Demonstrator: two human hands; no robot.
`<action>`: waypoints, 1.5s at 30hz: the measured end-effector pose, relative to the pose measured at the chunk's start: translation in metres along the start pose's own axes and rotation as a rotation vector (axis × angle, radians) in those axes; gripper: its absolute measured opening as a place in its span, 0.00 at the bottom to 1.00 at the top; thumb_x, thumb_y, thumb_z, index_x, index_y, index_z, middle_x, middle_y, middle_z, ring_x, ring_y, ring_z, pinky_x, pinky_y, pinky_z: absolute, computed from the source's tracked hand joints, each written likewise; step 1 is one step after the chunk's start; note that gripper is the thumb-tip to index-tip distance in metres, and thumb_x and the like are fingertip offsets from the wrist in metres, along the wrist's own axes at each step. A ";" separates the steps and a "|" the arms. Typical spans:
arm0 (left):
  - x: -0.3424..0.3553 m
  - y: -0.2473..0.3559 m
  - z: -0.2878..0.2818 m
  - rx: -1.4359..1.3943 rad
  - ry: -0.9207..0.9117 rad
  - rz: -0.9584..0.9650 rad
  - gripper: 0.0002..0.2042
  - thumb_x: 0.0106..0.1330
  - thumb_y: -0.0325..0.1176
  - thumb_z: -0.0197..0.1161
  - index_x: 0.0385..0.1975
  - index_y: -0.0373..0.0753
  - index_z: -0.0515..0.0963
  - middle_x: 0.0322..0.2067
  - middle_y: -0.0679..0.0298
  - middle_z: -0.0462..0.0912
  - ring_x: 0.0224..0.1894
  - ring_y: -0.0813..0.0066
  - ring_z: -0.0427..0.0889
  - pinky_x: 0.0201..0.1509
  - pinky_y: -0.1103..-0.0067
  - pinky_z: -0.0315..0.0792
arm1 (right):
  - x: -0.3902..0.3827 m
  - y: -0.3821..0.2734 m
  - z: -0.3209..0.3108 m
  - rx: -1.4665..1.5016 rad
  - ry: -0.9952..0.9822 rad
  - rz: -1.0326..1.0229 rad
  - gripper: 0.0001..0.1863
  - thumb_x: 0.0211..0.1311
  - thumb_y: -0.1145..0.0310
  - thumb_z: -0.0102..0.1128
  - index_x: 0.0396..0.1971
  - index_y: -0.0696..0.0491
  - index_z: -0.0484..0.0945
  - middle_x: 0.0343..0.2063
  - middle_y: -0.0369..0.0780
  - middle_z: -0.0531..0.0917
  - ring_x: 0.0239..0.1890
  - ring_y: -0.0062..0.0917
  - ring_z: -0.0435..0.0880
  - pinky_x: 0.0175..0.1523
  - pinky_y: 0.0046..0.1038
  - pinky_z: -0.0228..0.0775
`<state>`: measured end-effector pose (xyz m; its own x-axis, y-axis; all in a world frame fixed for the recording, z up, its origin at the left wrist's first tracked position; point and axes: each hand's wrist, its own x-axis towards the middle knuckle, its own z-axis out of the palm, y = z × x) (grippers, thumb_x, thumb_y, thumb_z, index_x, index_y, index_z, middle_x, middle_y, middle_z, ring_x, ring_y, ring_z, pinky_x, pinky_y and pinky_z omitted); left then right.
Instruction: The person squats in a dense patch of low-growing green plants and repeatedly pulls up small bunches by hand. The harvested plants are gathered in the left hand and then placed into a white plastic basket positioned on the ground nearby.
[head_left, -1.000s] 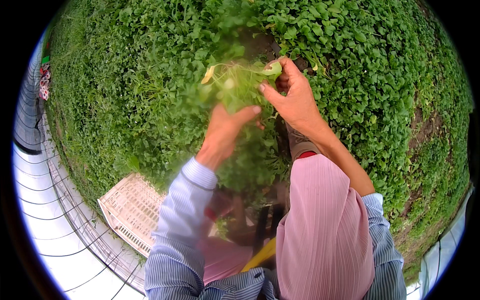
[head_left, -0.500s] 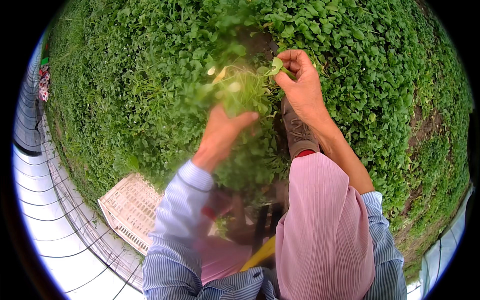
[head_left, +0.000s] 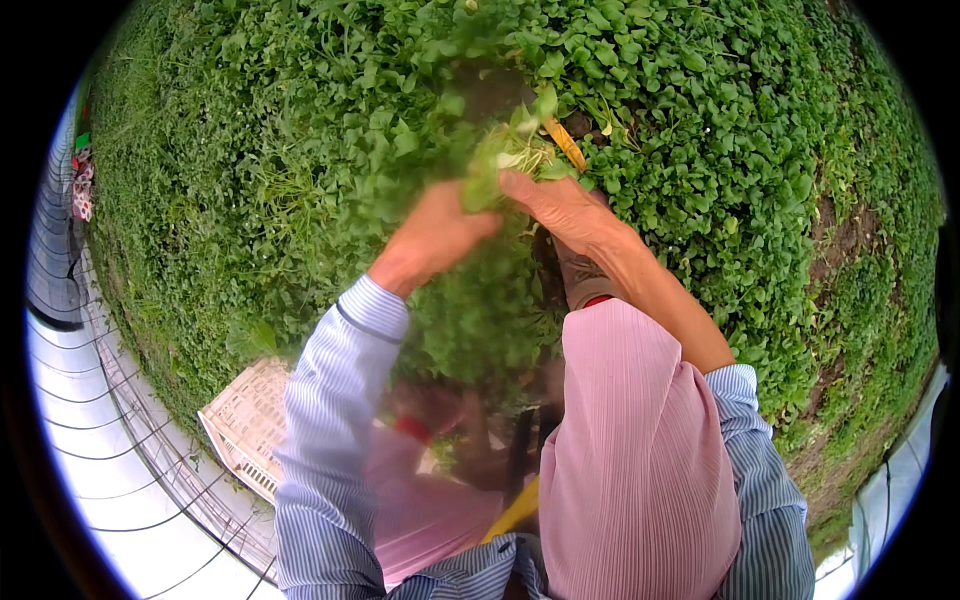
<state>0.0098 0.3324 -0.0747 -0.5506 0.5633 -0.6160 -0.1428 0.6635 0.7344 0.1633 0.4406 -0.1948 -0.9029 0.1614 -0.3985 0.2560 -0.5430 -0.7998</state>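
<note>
Between my two hands is a small bunch of leafy greens (head_left: 510, 150), its pale stems and roundish leaves partly blurred. My left hand (head_left: 432, 235), smeared by motion, is closed round the bunch from the left. From the right, my right hand (head_left: 565, 212) presses its thumb against the stems; its other fingers are mostly hidden. Just beyond the right hand, a narrow orange-yellow strip (head_left: 566, 144) slants over the plants. I cannot make out whether it is a handle or something else, or whether the hand holds it.
Low green plants (head_left: 700, 150) grow densely all round, with bare soil (head_left: 490, 88) beyond the bunch. My brown shoe (head_left: 582, 275) stands among them, below the right wrist. A cream slatted plastic crate (head_left: 245, 420) sits at lower left, near white sheeting (head_left: 90, 450) along the side.
My right hand has come down and left to meet the bunch, where it was holding a single leaf apart. The left hand has shifted slightly left. The orange-yellow strip now shows.
</note>
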 end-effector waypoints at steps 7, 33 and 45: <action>-0.010 0.022 -0.016 -0.648 0.354 0.636 0.05 0.69 0.30 0.57 0.36 0.36 0.70 0.28 0.63 0.71 0.30 0.76 0.69 0.33 0.75 0.67 | -0.005 0.011 -0.024 0.132 -0.060 0.007 0.33 0.68 0.60 0.57 0.65 0.64 0.59 0.62 0.47 0.70 0.65 0.31 0.68 0.69 0.29 0.57; -0.027 -0.065 0.043 0.482 -0.194 0.140 0.17 0.57 0.26 0.60 0.47 0.29 0.72 0.34 0.45 0.82 0.37 0.55 0.83 0.45 0.70 0.74 | -0.003 0.002 -0.005 0.472 0.094 0.078 0.15 0.69 0.62 0.54 0.49 0.54 0.74 0.43 0.39 0.80 0.46 0.28 0.79 0.53 0.33 0.72; -0.037 -0.079 0.030 0.359 -0.087 0.310 0.17 0.61 0.25 0.57 0.49 0.28 0.72 0.39 0.50 0.83 0.41 0.61 0.83 0.48 0.72 0.74 | 0.011 -0.033 -0.034 0.046 0.611 -0.274 0.19 0.75 0.57 0.41 0.23 0.51 0.60 0.19 0.31 0.58 0.19 0.15 0.53 0.23 0.24 0.45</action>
<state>0.0662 0.2736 -0.1181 -0.4491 0.7903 -0.4168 0.3181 0.5774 0.7520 0.1569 0.4888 -0.1877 -0.5717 0.7288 -0.3768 0.0176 -0.4483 -0.8937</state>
